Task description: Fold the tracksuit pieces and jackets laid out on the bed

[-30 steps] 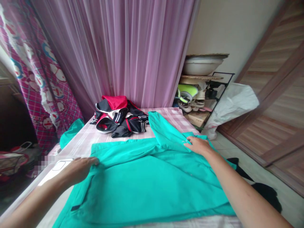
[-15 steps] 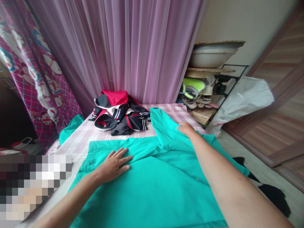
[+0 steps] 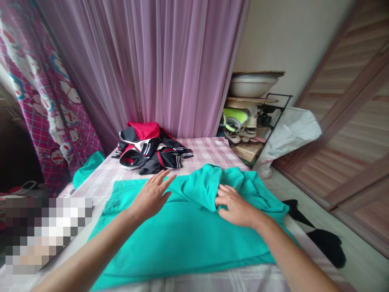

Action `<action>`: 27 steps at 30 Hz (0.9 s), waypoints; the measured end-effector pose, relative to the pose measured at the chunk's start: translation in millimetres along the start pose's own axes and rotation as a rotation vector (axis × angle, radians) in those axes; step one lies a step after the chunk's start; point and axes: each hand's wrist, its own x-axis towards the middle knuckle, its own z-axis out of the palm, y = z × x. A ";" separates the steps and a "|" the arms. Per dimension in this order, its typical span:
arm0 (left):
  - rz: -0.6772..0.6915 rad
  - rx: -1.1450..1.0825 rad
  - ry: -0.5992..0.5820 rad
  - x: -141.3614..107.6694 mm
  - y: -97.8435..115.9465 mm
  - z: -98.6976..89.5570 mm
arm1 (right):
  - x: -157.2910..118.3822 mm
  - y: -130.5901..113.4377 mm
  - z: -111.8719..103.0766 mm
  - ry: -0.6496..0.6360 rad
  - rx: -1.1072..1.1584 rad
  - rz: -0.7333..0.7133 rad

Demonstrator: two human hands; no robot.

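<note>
A turquoise garment (image 3: pixel 182 239) is spread over the bed, with its right-hand part turned inward in a loose, bunched sleeve-like fold (image 3: pixel 203 190). Above its upper left part, my left hand (image 3: pixel 153 194) is open, fingers stretched out and holding nothing. My right hand (image 3: pixel 235 205) rests at the edge of the fold, fingers slightly bent against the cloth and thumb apart. Whether any cloth is tucked under the right fingertips is hard to see.
Dark jackets with red and white trim (image 3: pixel 148 148) lie heaped at the bed's far end, on a checked sheet (image 3: pixel 209 150). A shoe rack (image 3: pixel 258 121), a white bag (image 3: pixel 291 134) and a wooden wardrobe (image 3: pixel 343 134) stand to the right. Black cloth (image 3: pixel 328 243) lies on the floor.
My right hand has brought the garment's raised right part inward and down onto the body. My left hand has lifted from the cloth. The view has shifted slightly right.
</note>
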 end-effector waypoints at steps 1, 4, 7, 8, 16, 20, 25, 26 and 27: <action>0.044 0.031 -0.009 7.8 13.1 -2.0 | -9.7 -4.6 8.6 -0.016 -0.013 0.030; 0.254 0.102 -0.080 32.2 54.7 -1.6 | -29.8 -13.6 25.5 -0.048 -0.018 0.067; 0.512 0.099 -0.158 54.5 89.3 6.3 | -40.5 -17.8 29.1 -0.044 -0.023 0.084; 0.561 0.096 -0.178 60.9 97.6 9.9 | -43.1 -18.3 28.6 -0.041 -0.022 0.089; 0.646 0.125 -0.278 85.4 119.5 34.3 | -61.2 -0.4 35.2 -0.024 0.110 0.093; 0.675 0.113 -0.309 79.2 120.4 21.2 | -64.0 14.5 42.5 0.009 0.148 0.146; 0.625 0.193 -0.404 51.6 119.2 -16.0 | -62.2 19.6 38.5 0.036 0.014 0.197; 0.590 0.211 -0.432 44.1 119.9 -22.5 | -61.4 18.5 36.0 0.037 -0.029 0.200; 0.541 0.231 -0.458 36.1 121.0 -28.0 | -60.6 17.0 33.3 0.036 -0.072 0.202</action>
